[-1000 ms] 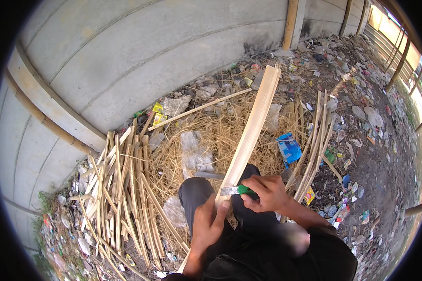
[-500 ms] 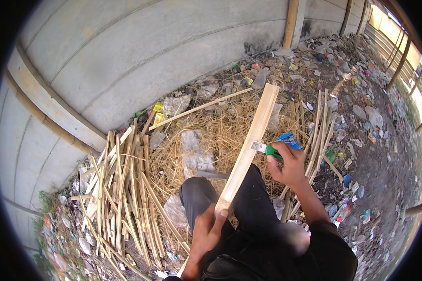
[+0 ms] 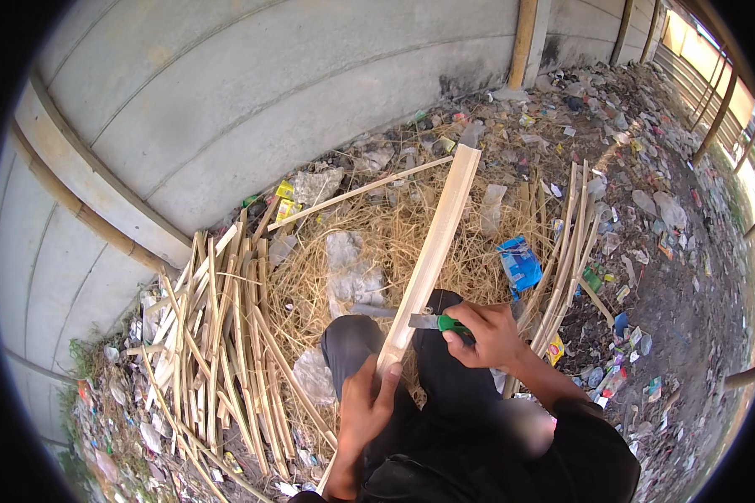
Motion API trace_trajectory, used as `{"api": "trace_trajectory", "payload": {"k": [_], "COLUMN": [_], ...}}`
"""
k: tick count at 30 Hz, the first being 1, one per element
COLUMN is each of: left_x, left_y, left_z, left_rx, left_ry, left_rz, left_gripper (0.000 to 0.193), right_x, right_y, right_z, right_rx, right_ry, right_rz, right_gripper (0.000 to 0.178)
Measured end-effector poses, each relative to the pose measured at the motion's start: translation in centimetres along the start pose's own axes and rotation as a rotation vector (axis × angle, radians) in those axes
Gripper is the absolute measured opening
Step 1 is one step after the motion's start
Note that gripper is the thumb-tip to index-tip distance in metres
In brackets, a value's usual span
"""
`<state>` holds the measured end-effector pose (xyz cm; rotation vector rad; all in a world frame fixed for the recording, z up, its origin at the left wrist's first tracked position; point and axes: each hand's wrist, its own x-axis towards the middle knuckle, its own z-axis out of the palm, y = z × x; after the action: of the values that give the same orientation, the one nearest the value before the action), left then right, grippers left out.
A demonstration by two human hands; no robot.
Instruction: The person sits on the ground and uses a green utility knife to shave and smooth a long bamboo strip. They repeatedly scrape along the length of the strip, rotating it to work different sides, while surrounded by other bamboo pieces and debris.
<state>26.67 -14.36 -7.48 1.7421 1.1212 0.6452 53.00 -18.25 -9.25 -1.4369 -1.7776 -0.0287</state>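
My left hand (image 3: 367,404) is closed round the lower end of a long, pale split bamboo strip (image 3: 434,243), which slants up and away from me between my knees. In my right hand (image 3: 484,335) is a knife with a green handle (image 3: 454,328). Its short, wide blade (image 3: 424,321) lies against the right edge of the strip, a little above my left hand. Beyond my left knee, another grey blade-like piece (image 3: 371,310) shows partly behind the strip; I cannot make out what it is.
A heap of split bamboo strips (image 3: 226,352) lies to my left, a smaller bundle (image 3: 567,251) to my right. Straw-like shavings (image 3: 445,268) and a blue packet (image 3: 518,261) lie ahead. A concrete wall (image 3: 310,92) stands beyond, with litter (image 3: 629,210) scattered over the ground.
My right hand has brought the knife down along the strip toward my left hand. The strip's far end has swung a little left, and the blue packet is now uncovered.
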Motion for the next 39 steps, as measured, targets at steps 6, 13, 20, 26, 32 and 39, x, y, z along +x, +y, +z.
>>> {"api": "trace_trajectory", "payload": {"k": [6,13,20,26,32,39], "left_x": [1.2,1.2,0.9,-2.2,-1.2,0.2], "left_y": [2.5,2.9,3.0,0.9,0.8,3.0], "left_z": [0.8,0.8,0.6,-0.2,-0.1,0.6], "left_rx": [0.029,0.086,0.126,0.143,0.204,0.163], "left_ry": [0.03,0.035,0.048,-0.042,0.063,0.113], "left_rz": [0.12,0.139,0.151,0.071,0.07,0.184], "left_gripper": [0.029,0.031,0.033,0.038,0.033,0.028], "right_x": [-0.1,0.2,0.7,2.8,0.4,-0.5], "right_y": [-1.9,-1.7,-2.1,5.9,1.9,-2.2], "right_z": [1.0,0.9,0.1,-4.5,-1.4,1.4], "right_rx": [0.021,-0.011,-0.05,-0.152,0.001,0.087], "right_ry": [-0.028,-0.026,-0.036,0.297,0.118,-0.053], "right_rz": [-0.029,-0.064,-0.081,0.336,0.037,-0.033], "right_gripper": [0.026,0.026,0.024,0.025,0.022,0.024]}}
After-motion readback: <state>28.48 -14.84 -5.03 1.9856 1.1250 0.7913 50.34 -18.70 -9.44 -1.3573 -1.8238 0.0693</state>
